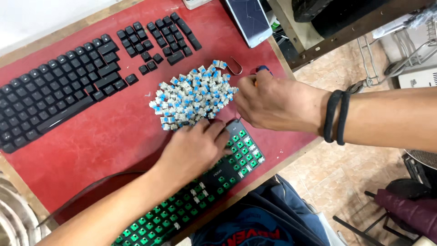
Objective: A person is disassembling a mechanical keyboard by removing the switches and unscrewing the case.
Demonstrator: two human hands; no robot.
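Switch-pulling step on the stripped keyboard at lower centre: left hand presses flat, fingers spread, on its frame, right hand is closed on what looks like a small tool beside the switch pile; next needs lining up on another switch.
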